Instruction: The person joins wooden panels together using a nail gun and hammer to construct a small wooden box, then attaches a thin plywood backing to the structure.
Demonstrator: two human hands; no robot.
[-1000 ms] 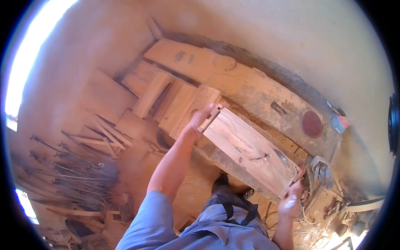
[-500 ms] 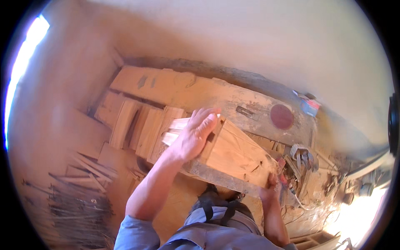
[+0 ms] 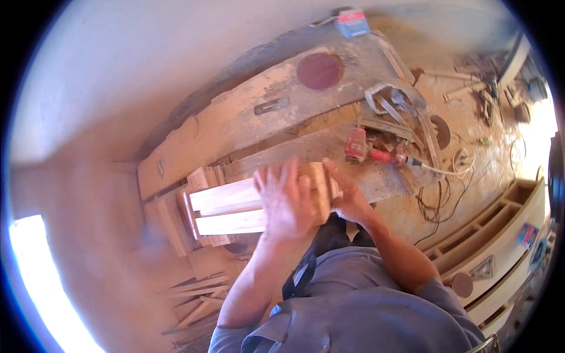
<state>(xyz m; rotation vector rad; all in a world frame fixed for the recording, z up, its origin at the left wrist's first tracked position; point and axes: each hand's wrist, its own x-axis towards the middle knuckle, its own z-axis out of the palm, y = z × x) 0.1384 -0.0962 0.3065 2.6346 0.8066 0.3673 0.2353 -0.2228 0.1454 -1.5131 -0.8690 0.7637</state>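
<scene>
A pale wooden box-like piece point(image 3: 229, 223) with long slats lies across the near side of the workbench. My left hand point(image 3: 285, 200) grips it from above near its right end, fingers over the top, slightly blurred by motion. My right hand point(image 3: 348, 193) is closed round the squared right end, thumb side up. The underside of the piece is hidden. Beyond its left end, several stacked wooden boards point(image 3: 170, 217) lie partly behind it.
On the dusty workbench point(image 3: 229, 123) rest a dark red sanding disc point(image 3: 319, 69), a red corded power tool point(image 3: 368, 148) and a blue-and-red box point(image 3: 352, 23). A compartmented wooden frame point(image 3: 488, 217) stands at the right. Wood offcuts point(image 3: 197, 294) lie on the floor at lower left.
My view has swung to the right. The wooden piece has been turned, its slatted side now showing. My right hand has come nearer to my left, onto the end of the piece.
</scene>
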